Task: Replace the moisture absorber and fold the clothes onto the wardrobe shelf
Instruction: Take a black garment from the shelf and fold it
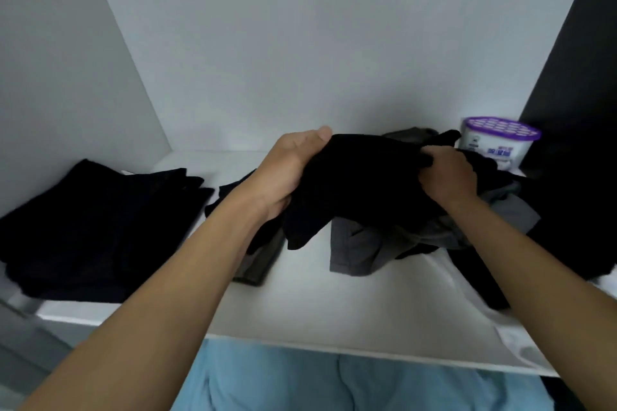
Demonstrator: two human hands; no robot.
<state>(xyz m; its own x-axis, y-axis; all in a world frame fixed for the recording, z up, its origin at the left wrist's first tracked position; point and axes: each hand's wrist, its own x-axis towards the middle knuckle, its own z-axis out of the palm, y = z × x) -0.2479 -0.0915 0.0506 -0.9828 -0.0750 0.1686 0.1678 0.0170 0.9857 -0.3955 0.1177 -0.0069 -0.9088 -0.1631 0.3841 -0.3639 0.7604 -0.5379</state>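
A folded stack (100, 227) lies at the left of the shelf (334, 310). Your left hand (290, 173) grips the black garment (360, 183) at its left edge, and your right hand (447, 177) pinches its right edge, over the loose pile (364, 250). The absorber (497, 140) stands back right, just behind that pile. If you pull hard, snagged clothes could likely drag along and tip it.

Shelf (300, 310): clothes (100, 230), probably absorber tub (494, 140).
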